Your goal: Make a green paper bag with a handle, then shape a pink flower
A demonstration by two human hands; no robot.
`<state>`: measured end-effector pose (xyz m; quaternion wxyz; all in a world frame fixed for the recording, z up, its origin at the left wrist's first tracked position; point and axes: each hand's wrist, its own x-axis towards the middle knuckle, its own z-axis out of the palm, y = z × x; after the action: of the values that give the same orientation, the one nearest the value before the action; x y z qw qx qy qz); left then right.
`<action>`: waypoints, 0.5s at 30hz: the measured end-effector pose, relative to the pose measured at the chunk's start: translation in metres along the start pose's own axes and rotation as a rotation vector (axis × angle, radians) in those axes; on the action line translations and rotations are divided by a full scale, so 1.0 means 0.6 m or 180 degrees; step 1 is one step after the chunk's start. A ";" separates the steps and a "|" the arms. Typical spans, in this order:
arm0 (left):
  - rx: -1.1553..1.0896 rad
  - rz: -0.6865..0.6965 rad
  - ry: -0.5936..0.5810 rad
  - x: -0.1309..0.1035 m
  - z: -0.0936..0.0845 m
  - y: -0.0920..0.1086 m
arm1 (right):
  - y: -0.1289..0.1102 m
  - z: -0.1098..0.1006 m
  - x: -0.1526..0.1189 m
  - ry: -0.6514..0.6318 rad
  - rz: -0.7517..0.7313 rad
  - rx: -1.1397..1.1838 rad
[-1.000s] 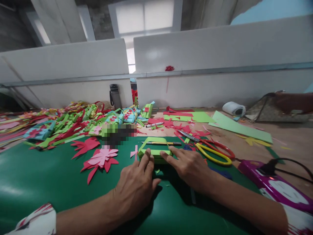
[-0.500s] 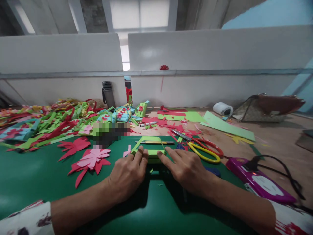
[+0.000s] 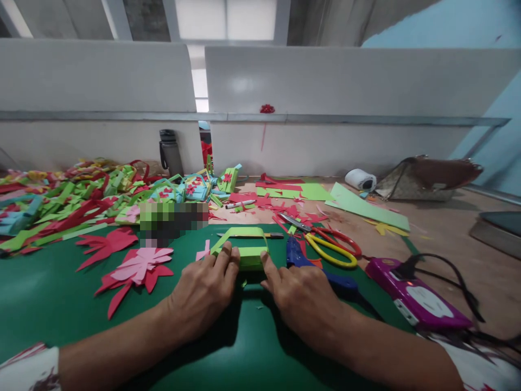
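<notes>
A small light-green paper basket [image 3: 251,259] with an upright strip handle [image 3: 246,232] stands on the green mat in front of me. My left hand [image 3: 209,285] grips its left end, fingers bent over the top edge. At the right end, my right hand [image 3: 299,290] presses an index finger against the side, its other fingers curled under. Just right of that hand lies a blue glue gun [image 3: 295,254], partly covered by it. Behind the handle is a thin yellow-and-black pen-like tool [image 3: 274,235]. The undersides of my fingers are hidden.
Red-and-yellow-handled scissors [image 3: 331,247] and a purple power strip [image 3: 419,298] lie to the right. Pink and red flower cut-outs [image 3: 142,266] are on the left, before a heap of paper baskets [image 3: 77,201]. A bottle [image 3: 170,152] stands behind.
My right hand has drawn slightly down, with its fingers more curled, uncovering the glue gun and more of the basket's front. The view has shifted a little to the right.
</notes>
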<state>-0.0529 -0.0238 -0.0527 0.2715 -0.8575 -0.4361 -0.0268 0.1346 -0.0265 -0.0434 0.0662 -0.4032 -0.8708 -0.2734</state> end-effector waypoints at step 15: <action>-0.0242 -0.0276 0.0007 0.003 -0.004 0.014 | 0.001 0.001 0.015 -0.0343 0.0010 0.0279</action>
<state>-0.0446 -0.0278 -0.0537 0.2378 -0.8475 -0.4713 -0.0560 0.1292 -0.0198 -0.0407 0.0373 -0.4155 -0.8836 -0.2127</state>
